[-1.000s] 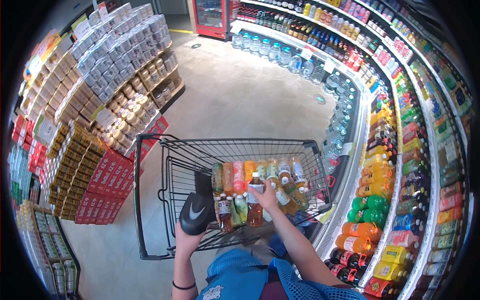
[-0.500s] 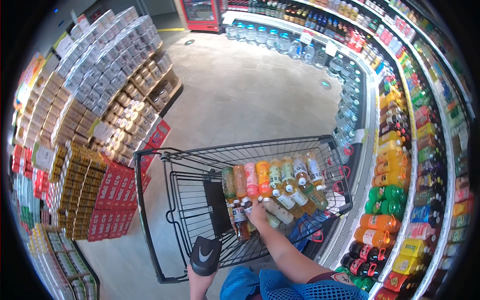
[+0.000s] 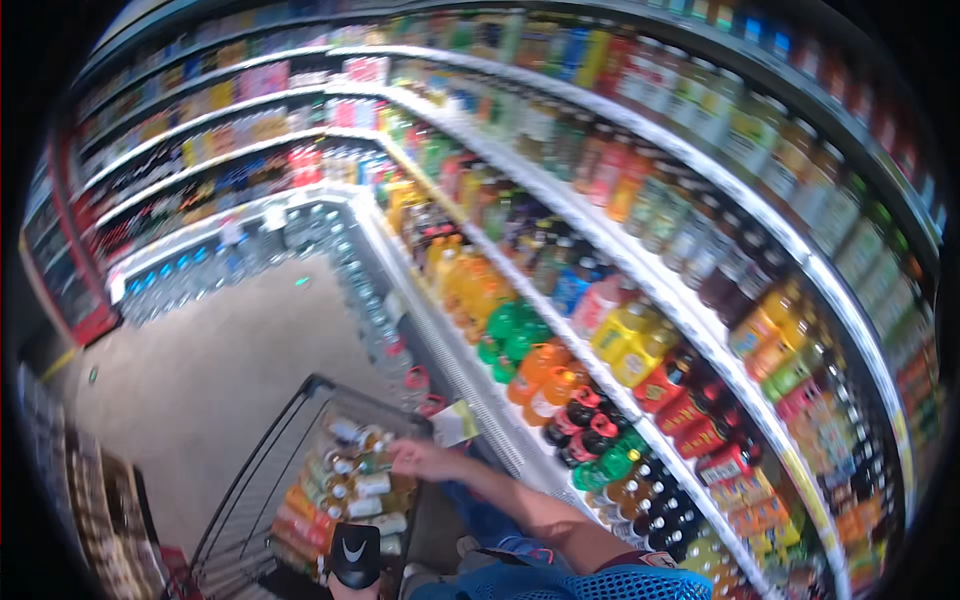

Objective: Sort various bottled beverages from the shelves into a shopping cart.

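Shelving (image 3: 640, 250) fills the frame from twelve o'clock round to five, curving rows packed with blurred drink bottles in orange, yellow, green, red and dark tones. More stocked shelves (image 3: 200, 150) run along the far wall from nine to eleven o'clock, above a row of clear water bottles at floor level. Bare tan floor (image 3: 220, 370) spreads between them at about eight to nine o'clock.

A black wire shopping cart (image 3: 260, 480) sits at seven o'clock, tilted in the view. Inside it lie bottles (image 3: 345, 485) packed side by side, their caps and orange, clear and pale labels showing.

The right hand (image 3: 425, 460) reaches from the five o'clock edge on a bare forearm to the cart's right rim, at about six o'clock of centre. Its fingers lie spread and lightly curled over the topmost bottles there; whether they actually clasp one cannot be told through the blur. A small pale shelf tag (image 3: 455, 422) hangs just beside the hand, at its one o'clock.

The left hand (image 3: 352, 560) shows at the bottom edge, six to seven o'clock, closed round a black phone-like device held upright over the cart's near end.
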`<state>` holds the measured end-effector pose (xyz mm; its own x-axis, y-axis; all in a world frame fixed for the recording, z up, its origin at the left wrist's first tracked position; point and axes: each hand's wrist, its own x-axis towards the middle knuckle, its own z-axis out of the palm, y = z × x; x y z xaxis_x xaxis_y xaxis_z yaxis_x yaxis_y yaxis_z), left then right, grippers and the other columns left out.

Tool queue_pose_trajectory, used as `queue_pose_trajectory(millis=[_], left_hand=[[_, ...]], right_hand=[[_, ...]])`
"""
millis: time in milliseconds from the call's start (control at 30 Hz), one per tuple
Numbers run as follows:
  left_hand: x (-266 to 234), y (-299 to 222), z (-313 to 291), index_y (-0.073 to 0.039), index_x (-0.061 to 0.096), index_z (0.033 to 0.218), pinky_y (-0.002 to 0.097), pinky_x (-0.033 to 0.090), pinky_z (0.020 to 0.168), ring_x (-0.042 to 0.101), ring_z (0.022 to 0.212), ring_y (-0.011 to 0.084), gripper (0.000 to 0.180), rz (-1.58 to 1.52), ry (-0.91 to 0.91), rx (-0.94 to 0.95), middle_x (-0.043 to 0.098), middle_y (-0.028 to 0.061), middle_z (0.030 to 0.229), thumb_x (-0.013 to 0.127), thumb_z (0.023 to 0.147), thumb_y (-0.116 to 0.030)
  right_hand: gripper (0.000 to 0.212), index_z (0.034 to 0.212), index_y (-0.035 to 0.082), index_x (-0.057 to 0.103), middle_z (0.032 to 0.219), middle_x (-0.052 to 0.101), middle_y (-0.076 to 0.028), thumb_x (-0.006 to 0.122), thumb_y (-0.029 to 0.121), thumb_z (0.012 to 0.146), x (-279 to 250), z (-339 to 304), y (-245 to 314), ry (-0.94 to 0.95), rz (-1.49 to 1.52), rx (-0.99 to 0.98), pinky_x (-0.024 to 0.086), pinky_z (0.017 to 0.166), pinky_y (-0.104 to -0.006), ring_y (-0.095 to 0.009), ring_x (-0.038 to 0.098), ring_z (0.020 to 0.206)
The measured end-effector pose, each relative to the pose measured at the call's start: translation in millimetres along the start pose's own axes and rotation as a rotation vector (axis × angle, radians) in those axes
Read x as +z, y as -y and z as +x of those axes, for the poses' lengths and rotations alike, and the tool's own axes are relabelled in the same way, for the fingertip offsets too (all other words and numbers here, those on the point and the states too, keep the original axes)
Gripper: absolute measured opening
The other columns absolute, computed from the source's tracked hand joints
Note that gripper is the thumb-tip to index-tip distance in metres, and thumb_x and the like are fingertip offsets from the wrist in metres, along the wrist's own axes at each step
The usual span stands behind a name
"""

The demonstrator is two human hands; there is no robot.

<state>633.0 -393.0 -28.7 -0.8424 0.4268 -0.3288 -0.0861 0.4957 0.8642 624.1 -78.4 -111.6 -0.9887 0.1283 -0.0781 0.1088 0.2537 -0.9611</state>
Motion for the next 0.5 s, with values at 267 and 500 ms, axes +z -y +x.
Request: queue_pose_trajectory(millis=[267, 500], left_hand=[[64.8, -54.4, 24.1, 0.001, 0.057, 0.112, 0.036, 0.045, 0.084, 0.06, 0.095, 0.0264, 0.046, 0.118, 0.269, 0.298, 0.064, 0.0172, 0.101, 0.066, 0.072, -0.021], [81.5, -80.8, 10.4, 0.004, 0.048, 0.12, 0.0358, 0.043, 0.09, 0.057, 0.103, 0.0265, 0.063, 0.166, 0.271, 0.213, 0.058, 0.0216, 0.111, 0.073, 0.068, -0.021]], right_hand=[[0.034, 0.101, 0.003, 0.054, 0.1, 0.055, -0.015, 0.064, 0.012, 0.07, -317.3, -241.1, 163.2, -1.66, -1.044, -0.172, 0.039, 0.085, -0.0409, -0.031, 0.051, 0.096], [0.064, 0.12, 0.001, 0.044, 0.123, 0.041, -0.019, 0.069, 0.026, 0.067, -395.2, -358.9, 237.9, -2.1, -1.662, 0.515, 0.025, 0.098, -0.0503, -0.036, 0.032, 0.12]])
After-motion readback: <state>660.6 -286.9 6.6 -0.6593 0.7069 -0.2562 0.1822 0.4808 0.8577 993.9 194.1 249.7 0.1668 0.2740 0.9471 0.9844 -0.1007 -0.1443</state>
